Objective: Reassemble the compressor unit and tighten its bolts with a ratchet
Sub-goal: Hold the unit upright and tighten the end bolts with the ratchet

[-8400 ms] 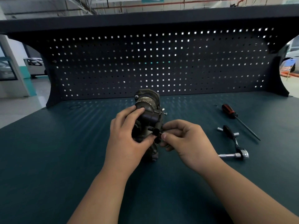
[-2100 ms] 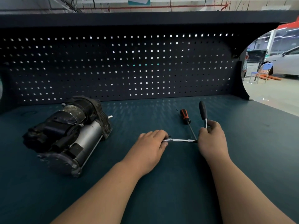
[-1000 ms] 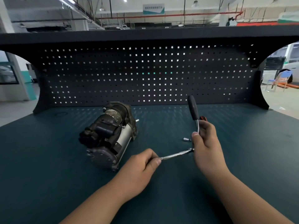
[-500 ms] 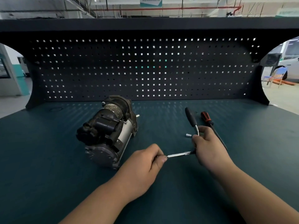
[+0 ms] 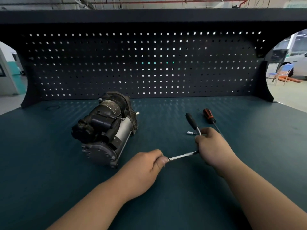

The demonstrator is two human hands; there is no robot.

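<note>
The dark compressor unit point(image 5: 106, 128) lies on its side on the green bench, left of centre, with no hand touching it. My right hand point(image 5: 211, 146) grips the ratchet point(image 5: 191, 121) at its head end, black handle pointing up and away. A silver extension bar point(image 5: 182, 155) runs from the ratchet head toward my left hand point(image 5: 147, 165), which pinches the bar's free end. Both hands hover just right of the compressor.
A small silver socket point(image 5: 190, 132) lies on the bench behind my right hand. An orange-and-black screwdriver point(image 5: 210, 117) lies further right. A dark pegboard point(image 5: 149, 63) walls off the back of the bench point(image 5: 49, 171).
The compressor was set down on the bench and the ratchet with its bar picked up. Over the last second the ratchet handle tilted lower; both hands keep their hold.
</note>
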